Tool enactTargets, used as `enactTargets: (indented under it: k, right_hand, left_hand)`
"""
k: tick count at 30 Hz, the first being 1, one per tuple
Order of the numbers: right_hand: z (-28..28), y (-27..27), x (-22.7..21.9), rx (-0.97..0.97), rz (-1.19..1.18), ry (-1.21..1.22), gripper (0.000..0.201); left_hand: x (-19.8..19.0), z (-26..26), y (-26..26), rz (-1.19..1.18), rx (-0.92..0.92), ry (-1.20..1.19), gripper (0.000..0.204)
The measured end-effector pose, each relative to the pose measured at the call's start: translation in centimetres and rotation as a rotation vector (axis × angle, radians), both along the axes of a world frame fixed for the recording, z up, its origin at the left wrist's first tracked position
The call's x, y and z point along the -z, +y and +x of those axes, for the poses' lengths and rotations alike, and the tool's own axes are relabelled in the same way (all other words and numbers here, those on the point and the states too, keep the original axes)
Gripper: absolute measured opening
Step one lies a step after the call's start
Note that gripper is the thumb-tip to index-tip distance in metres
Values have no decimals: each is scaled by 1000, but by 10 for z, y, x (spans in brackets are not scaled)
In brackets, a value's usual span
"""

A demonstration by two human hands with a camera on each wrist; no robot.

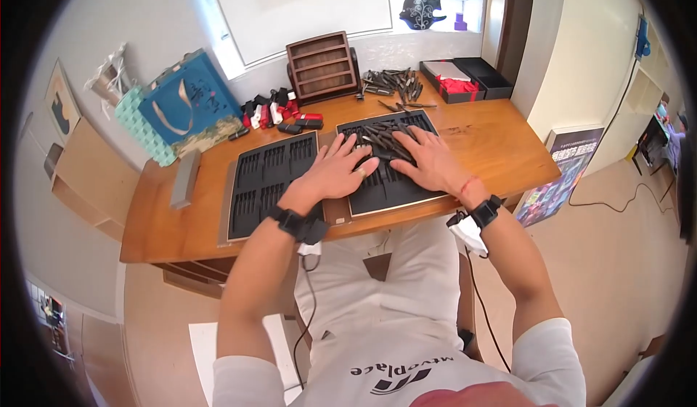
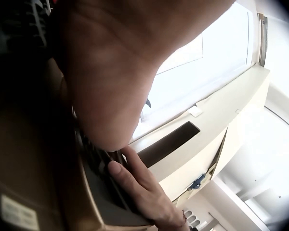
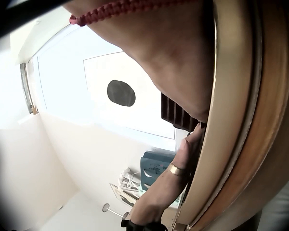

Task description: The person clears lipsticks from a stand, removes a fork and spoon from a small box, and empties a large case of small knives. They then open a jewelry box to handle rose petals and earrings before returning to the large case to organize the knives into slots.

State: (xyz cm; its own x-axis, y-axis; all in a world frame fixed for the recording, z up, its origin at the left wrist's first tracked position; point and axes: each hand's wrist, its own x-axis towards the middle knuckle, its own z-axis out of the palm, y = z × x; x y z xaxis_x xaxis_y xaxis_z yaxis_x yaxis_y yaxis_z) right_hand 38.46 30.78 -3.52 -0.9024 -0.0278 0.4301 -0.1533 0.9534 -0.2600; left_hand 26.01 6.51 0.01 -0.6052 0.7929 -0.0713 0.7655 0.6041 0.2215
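Heap of dark slender pieces (image 1: 386, 138) on the far half of the right slotted tray (image 1: 403, 196), between the two hands and partly covered by both. Left hand (image 1: 338, 171) at the heap's left side: palm down, fingers spread and relaxed, tips near the pieces, thumb extended rightward over the tray, ring (image 1: 362, 172) on one finger. Right hand (image 1: 432, 163) at the heap's right side: palm down, fingers spread and mostly straight, tips over the pieces, thumb directed toward the left hand. Part of the heap exposed in the gap between the hands. In the left wrist view, right hand low over the same tray, with pieces only partly visible past the near palm. In the right wrist view, left hand beyond the tray's rim, with the heap largely hidden. To the left, second slotted tray (image 1: 268, 225), just beside the first on the table (image 1: 501, 138). Beyond the hands, separate pile of similar dark pieces (image 1: 398, 82), with a few loose ones near the right tray. Along the back, small red, white and black objects (image 1: 276, 114), brown rack (image 1: 321, 67) and black box with red contents (image 1: 475, 96).
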Motion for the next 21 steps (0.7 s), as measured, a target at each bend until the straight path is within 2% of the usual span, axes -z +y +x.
enactTargets:
  k: [4, 5, 6, 9, 21]
  right_hand:
    - [-4, 3, 3, 7, 13, -9, 68]
    - [-5, 4, 3, 11, 17, -17, 68]
    - [-5, 4, 3, 17, 18, -27, 68]
    - [-7, 4, 0, 15, 11, -62, 71]
    - [-5, 1, -6, 12, 52, -95, 72]
  left_hand:
    - [10, 26, 20, 106, -159, -7, 83]
    - [19, 28, 23, 185, -158, 65, 84]
    - [27, 27, 23, 187, -161, 64, 84]
    - [35, 27, 21, 387, -162, 116, 72]
    - [32, 28, 19, 477, -196, 87, 71]
